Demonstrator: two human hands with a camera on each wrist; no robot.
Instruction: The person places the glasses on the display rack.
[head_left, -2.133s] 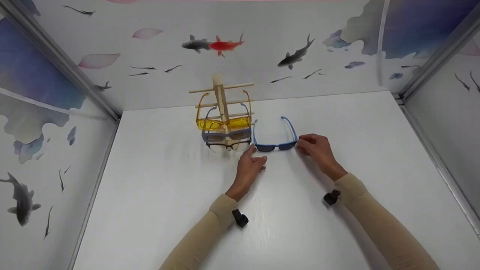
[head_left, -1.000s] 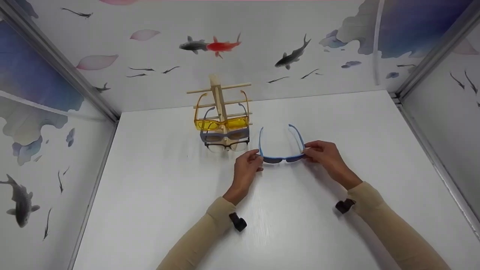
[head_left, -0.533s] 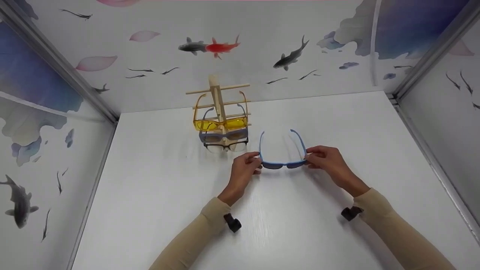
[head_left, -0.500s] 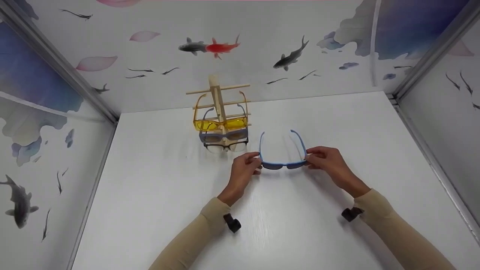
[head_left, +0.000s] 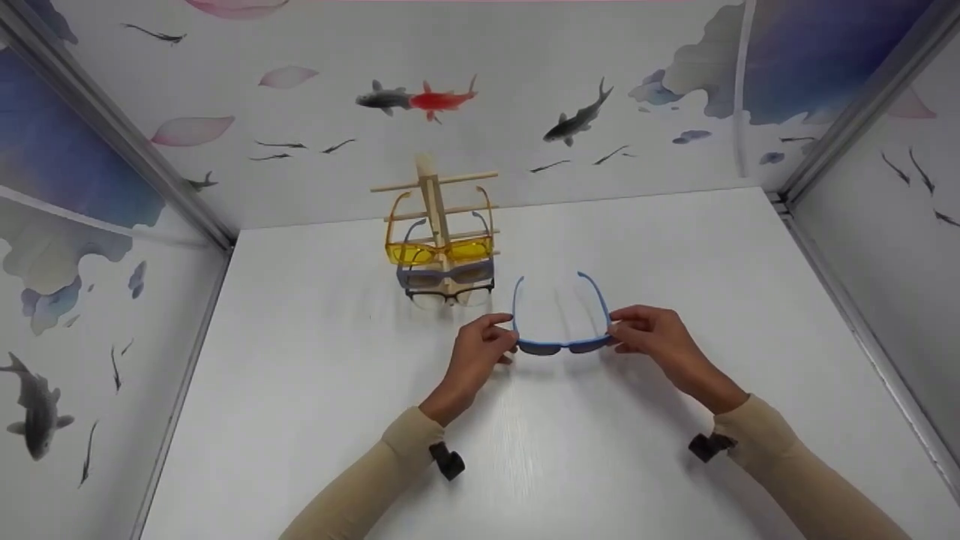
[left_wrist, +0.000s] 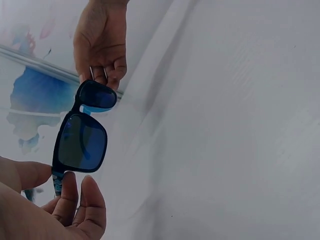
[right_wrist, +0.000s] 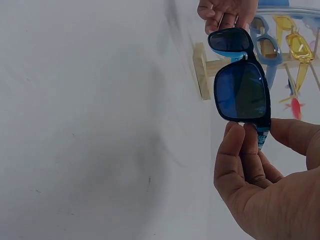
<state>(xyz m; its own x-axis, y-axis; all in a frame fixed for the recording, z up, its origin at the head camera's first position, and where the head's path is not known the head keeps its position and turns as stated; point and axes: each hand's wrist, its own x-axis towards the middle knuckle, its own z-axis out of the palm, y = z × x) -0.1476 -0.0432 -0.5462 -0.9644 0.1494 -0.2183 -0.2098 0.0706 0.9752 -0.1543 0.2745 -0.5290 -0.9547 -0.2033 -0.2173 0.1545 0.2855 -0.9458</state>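
Note:
Blue-framed sunglasses [head_left: 564, 346] with dark lenses hang above the white table, lenses facing me and both temples unfolded away from me. My left hand [head_left: 474, 357] pinches the left hinge corner between thumb and fingers. At the opposite corner, my right hand [head_left: 661, 340] pinches the frame the same way. The left wrist view shows the lenses [left_wrist: 82, 141] close up, the thumb on one side of the frame and fingers on the other. In the right wrist view the same sunglasses [right_wrist: 242, 90] stretch between both hands.
Left of the sunglasses stands a wooden eyewear rack [head_left: 430, 199] with crossbars. It bears yellow glasses [head_left: 471, 248], grey-blue sunglasses [head_left: 421, 278] and black-rimmed clear glasses [head_left: 429, 300]; its top bar [head_left: 472, 177] holds nothing. Printed walls enclose the white table [head_left: 300, 420] at the back and sides.
Two seconds ago the sunglasses were beside the rack with the left hand's fingers loose near them. Both hands have since gripped them and drawn them toward me, away from the rack.

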